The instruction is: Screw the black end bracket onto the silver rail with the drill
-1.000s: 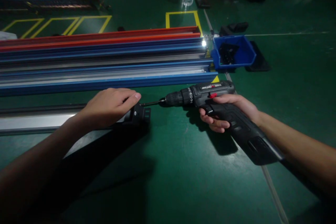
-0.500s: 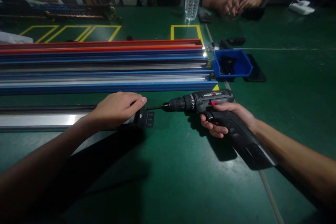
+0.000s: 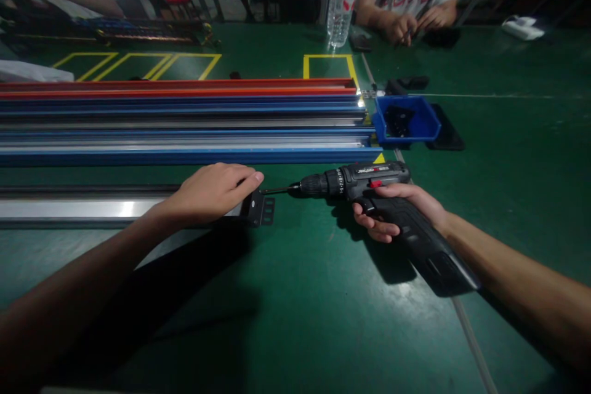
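A black cordless drill (image 3: 376, 188) lies level in my right hand (image 3: 415, 203), with fingers wrapped around its handle near the trigger. Its long thin bit (image 3: 279, 189) points left and reaches the upper part of a black end bracket (image 3: 255, 208) with slots in its tab. That bracket sits at the end of a long silver and black metal rail (image 3: 83, 208) lying on the green table. My left hand (image 3: 217, 194) wraps over the rail's end beside the bracket, thumb towards the bit tip. The underside of its fingers is hidden, as is any screw at the tip.
Behind the rail lie several long blue rails (image 3: 184, 155) and an orange rail (image 3: 184, 87). A blue bin (image 3: 418, 129) with black parts stands at their right end. Farther back are water bottles (image 3: 339, 18), a white power strip (image 3: 523, 28) and a co-worker's hands (image 3: 410, 24).
The view has tilted up slightly, so the background sits lower. My left hand, the bracket and the bit tip appear slightly farther right. Both grips look the same.
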The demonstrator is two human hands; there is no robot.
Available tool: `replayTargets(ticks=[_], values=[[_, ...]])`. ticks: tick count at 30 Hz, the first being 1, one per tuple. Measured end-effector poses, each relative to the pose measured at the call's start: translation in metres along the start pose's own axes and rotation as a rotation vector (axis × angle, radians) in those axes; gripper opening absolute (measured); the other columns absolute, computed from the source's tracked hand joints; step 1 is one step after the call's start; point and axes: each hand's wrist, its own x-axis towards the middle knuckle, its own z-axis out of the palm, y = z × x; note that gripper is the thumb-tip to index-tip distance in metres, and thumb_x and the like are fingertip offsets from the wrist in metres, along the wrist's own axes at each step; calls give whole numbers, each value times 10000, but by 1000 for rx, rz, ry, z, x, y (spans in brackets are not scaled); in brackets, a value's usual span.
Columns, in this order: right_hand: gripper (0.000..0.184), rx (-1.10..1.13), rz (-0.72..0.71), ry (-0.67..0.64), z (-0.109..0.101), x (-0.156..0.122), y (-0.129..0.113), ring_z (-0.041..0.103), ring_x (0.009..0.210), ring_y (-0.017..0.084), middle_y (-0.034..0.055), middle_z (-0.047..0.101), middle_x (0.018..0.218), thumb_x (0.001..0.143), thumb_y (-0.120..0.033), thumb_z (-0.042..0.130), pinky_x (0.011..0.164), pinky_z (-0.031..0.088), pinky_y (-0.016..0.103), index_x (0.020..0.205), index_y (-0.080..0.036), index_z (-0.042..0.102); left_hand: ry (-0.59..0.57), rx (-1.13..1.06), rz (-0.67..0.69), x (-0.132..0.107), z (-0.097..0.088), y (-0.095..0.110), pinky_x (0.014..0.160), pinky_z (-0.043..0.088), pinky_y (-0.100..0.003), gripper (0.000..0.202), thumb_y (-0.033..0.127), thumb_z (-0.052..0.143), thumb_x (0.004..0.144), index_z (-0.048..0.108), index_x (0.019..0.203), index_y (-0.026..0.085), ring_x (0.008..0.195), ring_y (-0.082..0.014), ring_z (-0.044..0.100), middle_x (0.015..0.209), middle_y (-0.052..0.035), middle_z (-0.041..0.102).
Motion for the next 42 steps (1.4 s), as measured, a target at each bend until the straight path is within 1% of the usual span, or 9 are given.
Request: replayTargets(ticks=[9, 13, 15, 19, 22, 28, 33, 38, 42], values=[[386, -14, -17, 23, 1, -1, 2, 589, 555, 97, 123, 684, 869, 938, -338, 591, 625, 542, 257, 1096, 6, 668, 6, -12, 3, 0, 2, -2, 945, 461, -387, 628, 598, 236, 1031, 730, 1151, 229, 1143, -294, 660, 1251, -48, 741], [330, -18, -25, 32, 2, -2, 3, 625, 612, 104, 129, 690, 893, 928, -271, 616, 660, 556, 247, 1100, 6, 664, 6, -3, 21, 0, -1, 2, 892, 474, -388, 618, 576, 220, 1041, 735, 1098, 239, 1107, -290, 669, 1225, -39, 748], [332, -33, -27, 2, 1, -2, 5, 640, 616, 102, 136, 700, 914, 937, -263, 610, 658, 559, 239, 1124, 7, 659, 7, 8, 24, 0, -2, 4, 872, 482, -389, 612, 565, 220, 1043, 736, 1099, 241, 1092, -292, 675, 1217, -39, 751], [422, -108, -50, -52, -5, -2, 10, 669, 642, 113, 188, 730, 1013, 953, -338, 607, 664, 576, 239, 1203, -2, 660, 5, 22, 20, 0, -2, 5, 924, 488, -413, 611, 519, 204, 1053, 727, 1156, 221, 1122, -299, 675, 1247, -61, 741], [418, -149, -58, -59, -9, -3, 11, 630, 547, 82, 220, 731, 1036, 978, -350, 573, 589, 560, 220, 1191, -9, 686, 12, 15, 23, 1, -1, 5, 942, 497, -413, 609, 517, 209, 1053, 737, 1124, 222, 1132, -293, 678, 1222, -65, 751], [317, -124, -46, 1, -9, -4, 11, 564, 460, 50, 118, 697, 854, 953, -298, 596, 527, 535, 191, 1058, -35, 739, 22, 16, 16, 1, -1, 7, 941, 512, -439, 609, 519, 211, 1054, 738, 1122, 221, 1125, -299, 683, 1225, -70, 750], [290, -136, -48, 29, -9, -3, 11, 528, 429, 39, 88, 680, 811, 925, -296, 624, 514, 531, 188, 1015, -48, 745, 17, 18, 45, 0, -2, 8, 958, 505, -426, 598, 495, 215, 1059, 735, 1140, 212, 1153, -292, 673, 1236, -71, 745], [274, -149, -64, -8, -6, -2, 12, 504, 440, 32, 57, 656, 791, 932, -294, 611, 520, 522, 179, 1005, -60, 734, 12, 33, 66, 1, -2, 7, 951, 495, -401, 594, 493, 207, 1062, 724, 1174, 224, 1152, -278, 667, 1246, -64, 741], [274, -149, -55, 4, -4, -2, 11, 496, 440, 33, 51, 644, 777, 931, -295, 620, 524, 522, 183, 997, -54, 731, 2, 40, 64, 1, -2, 7, 929, 496, -392, 597, 497, 200, 1063, 719, 1183, 227, 1132, -271, 672, 1241, -68, 740]])
